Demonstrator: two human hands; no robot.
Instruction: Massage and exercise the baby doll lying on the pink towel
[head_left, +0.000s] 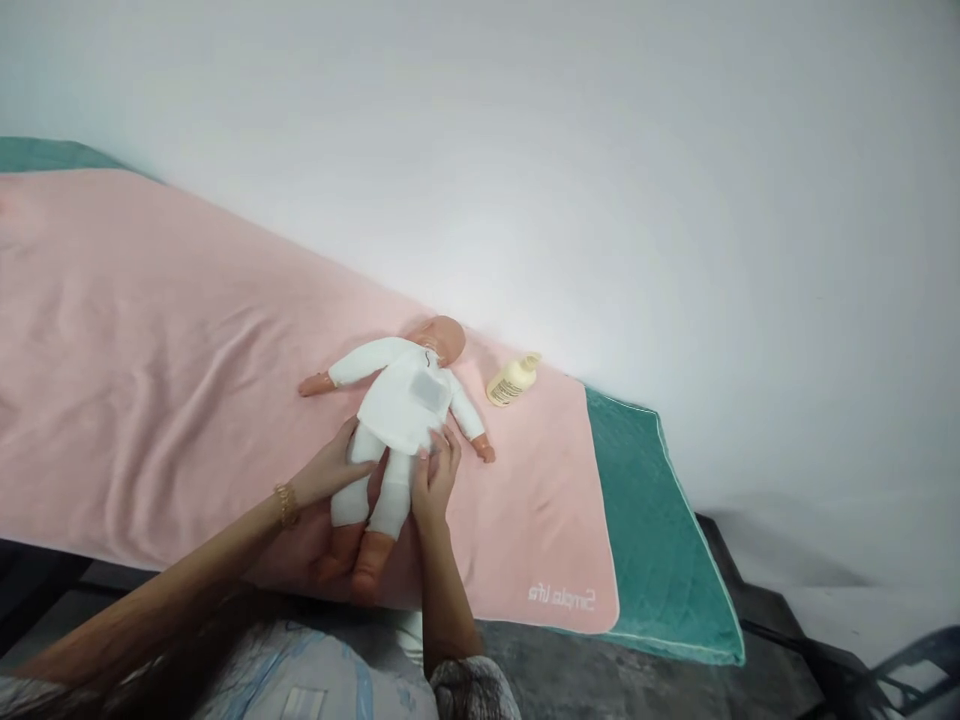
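A baby doll (390, 475) in a white top and white leggings lies on its back on the pink blanket (217, 400), its head turned toward the wall. The white top (397, 405) has a grey patch on the chest. My left hand (337, 468), with a gold bracelet at the wrist, is wrapped round the doll's upper leg, thumb across the front. On the other side, my right hand (439, 475) has its bent fingers on the lower edge of the top, by the hip. Its fingertips are slightly blurred.
A cream pump bottle (513, 380) lies tilted on the blanket, close to the doll's head and arm. Under the pink blanket, a teal cover (652, 530) shows at the right end. The white wall (525, 170) borders the far side. Dark furniture parts (757, 600) stand at lower right.
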